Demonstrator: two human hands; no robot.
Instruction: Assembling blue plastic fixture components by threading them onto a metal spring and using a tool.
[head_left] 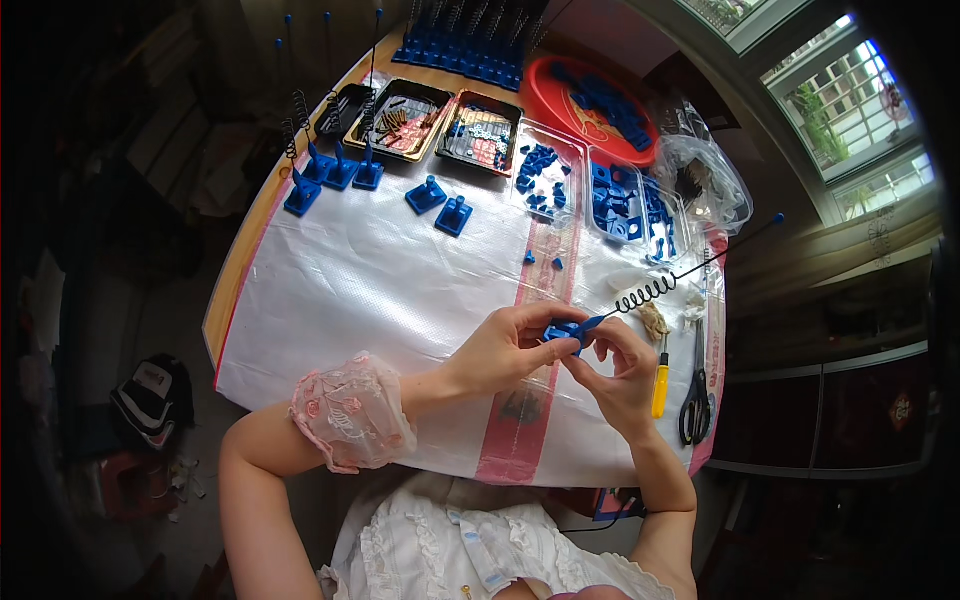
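Observation:
My left hand (505,345) and my right hand (615,370) meet over the white woven sheet (390,280), both pinching a small blue plastic base (565,330). A black coiled spring wire (655,288) with a blue ball tip (778,217) runs up and right from that base. My left wrist wears a pink lace cuff (350,410).
Several finished blue bases with spring wires (325,165) stand at the far left. Two loose blue bases (440,205) lie mid-table. Black trays (440,120), clear trays of blue parts (590,190), a red bowl (590,105), a yellow-handled tool (660,385) and scissors (695,395) lie around.

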